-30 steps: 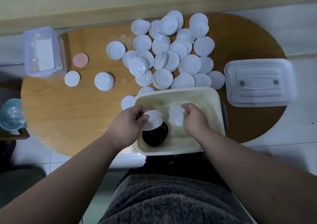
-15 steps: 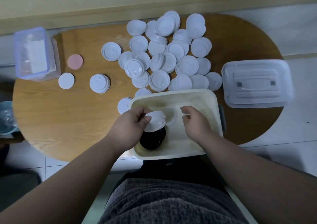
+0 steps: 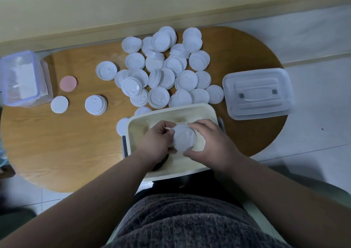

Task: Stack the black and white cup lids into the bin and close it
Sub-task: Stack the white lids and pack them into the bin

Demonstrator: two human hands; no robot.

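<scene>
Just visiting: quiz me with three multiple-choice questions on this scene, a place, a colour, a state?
1. The clear lid lies: A on the bin; B on the table, right of it; C on the floor.
2. The odd disc is: A pink; B green; C black.
3. Left hand and right hand: A lie flat; B hold white lids over the bin; C lift the clear lid.
B, it rests on wood beside the bin; A, plainly pink; B, both hands' fingers curl round them.

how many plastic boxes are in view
2: the cream bin at the table's near edge, and the clear box at its left end. The bin lid lies separately at right.
</scene>
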